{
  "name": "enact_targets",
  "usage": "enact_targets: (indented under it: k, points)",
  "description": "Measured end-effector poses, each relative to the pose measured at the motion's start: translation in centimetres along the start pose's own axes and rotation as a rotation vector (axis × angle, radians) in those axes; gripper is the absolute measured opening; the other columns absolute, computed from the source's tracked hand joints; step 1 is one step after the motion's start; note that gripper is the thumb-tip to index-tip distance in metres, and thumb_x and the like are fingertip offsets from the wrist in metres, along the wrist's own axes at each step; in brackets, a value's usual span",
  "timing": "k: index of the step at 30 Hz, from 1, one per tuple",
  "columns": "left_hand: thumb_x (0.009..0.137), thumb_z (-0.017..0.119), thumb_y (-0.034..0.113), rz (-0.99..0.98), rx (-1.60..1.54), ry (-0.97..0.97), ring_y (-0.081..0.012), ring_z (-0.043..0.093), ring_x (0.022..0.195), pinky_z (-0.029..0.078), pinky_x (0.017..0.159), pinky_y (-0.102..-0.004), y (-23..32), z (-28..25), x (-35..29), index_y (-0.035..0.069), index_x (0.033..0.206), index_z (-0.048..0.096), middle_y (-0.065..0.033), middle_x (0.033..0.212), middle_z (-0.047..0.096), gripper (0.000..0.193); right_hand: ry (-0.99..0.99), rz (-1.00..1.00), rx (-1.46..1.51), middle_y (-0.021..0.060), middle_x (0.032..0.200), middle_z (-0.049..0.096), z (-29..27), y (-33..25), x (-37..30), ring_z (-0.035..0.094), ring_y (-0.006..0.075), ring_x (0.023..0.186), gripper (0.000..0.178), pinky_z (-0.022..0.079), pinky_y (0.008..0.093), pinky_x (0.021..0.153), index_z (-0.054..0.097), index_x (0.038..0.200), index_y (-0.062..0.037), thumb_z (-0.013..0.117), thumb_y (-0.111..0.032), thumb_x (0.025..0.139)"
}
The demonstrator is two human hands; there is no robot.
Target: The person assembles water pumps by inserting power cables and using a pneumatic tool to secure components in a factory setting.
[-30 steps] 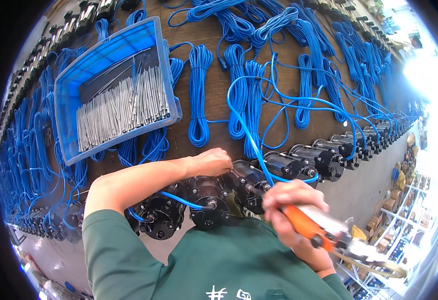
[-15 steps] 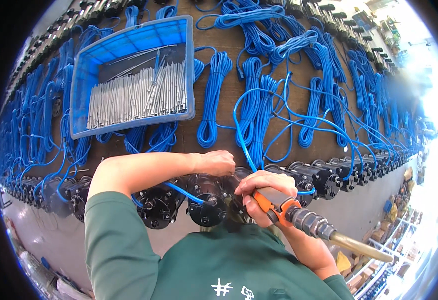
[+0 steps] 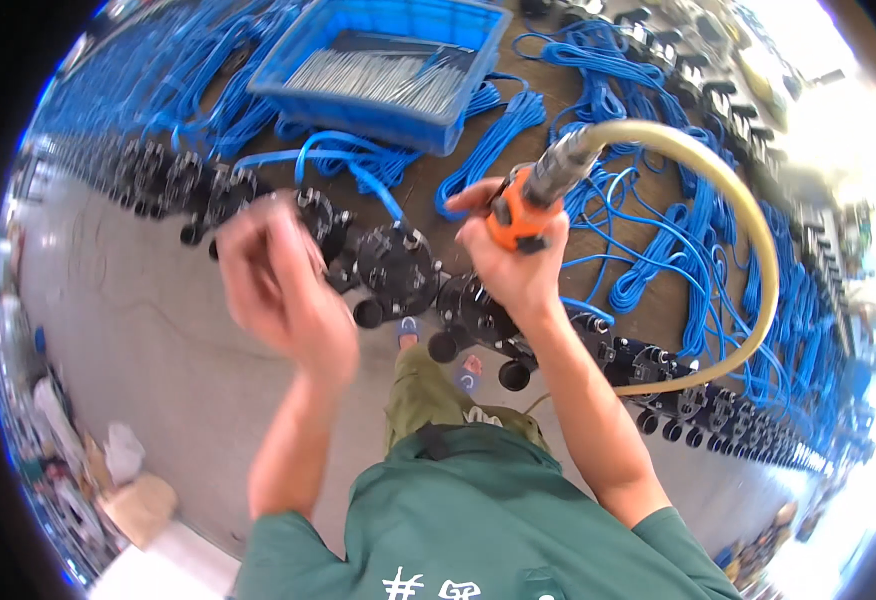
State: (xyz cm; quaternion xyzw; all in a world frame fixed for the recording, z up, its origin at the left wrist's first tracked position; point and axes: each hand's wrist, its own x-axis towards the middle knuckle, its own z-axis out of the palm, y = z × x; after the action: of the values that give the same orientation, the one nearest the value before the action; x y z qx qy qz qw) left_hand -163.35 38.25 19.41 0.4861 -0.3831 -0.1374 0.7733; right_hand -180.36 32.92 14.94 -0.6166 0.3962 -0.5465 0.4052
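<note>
At the centre left of the frame the left hand point(image 3: 283, 285) is raised and blurred, fingers spread loose, holding nothing. Right of centre the right hand point(image 3: 518, 265) is clenched around an orange air tool point(image 3: 530, 205), which sticks up out of the fist. A yellowish hose point(image 3: 748, 250) arcs from the tool's upper end round to the right. Behind the hands a row of black pumps point(image 3: 398, 268) runs across the bench. Farther up lie blue cable bundles point(image 3: 493, 150) and a blue crate point(image 3: 378, 110) of metal rods point(image 3: 378, 78).
</note>
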Motion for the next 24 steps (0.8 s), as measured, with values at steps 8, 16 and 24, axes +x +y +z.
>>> enact_targets:
  k: [8,16,24]
  points:
    - [0.104,0.051,0.026,-1.733,-0.683,0.174,-0.0193,0.058,0.070,0.046,0.059,-0.0304,-9.1,-2.6,-26.5,0.001,0.099,0.060,-0.0072,0.083,0.062,0.027,-0.060,-0.170,0.241,0.0169,0.102,0.068,-3.1,-6.3,-4.6,0.062,0.0137,0.072,0.041,0.052,0.0306,0.069,0.060,0.119,0.0045,0.060,-0.007,0.080]
    - [0.100,0.052,0.012,-1.637,-1.063,0.535,-0.0238,0.060,0.071,0.048,0.060,-0.0330,-12.8,-0.5,-29.6,0.001,0.098,0.059,-0.0135,0.086,0.066,0.014,-0.124,-0.112,0.298,0.0219,0.100,0.062,-5.2,-7.2,-9.7,0.058,0.0166,0.063,0.047,0.051,0.0343,0.064,0.055,0.120,0.0066,0.059,-0.006,0.075]
    - [0.099,0.052,0.009,-1.591,-1.155,0.558,-0.0233,0.060,0.070,0.048,0.060,-0.0340,-14.3,-1.4,-30.7,0.000,0.098,0.059,-0.0132,0.084,0.065,0.011,-0.060,-0.037,0.219,0.0222,0.101,0.064,-5.4,-4.7,-10.6,0.059,0.0163,0.063,0.043,0.053,0.0336,0.066,0.056,0.117,0.0065,0.059,-0.003,0.076]
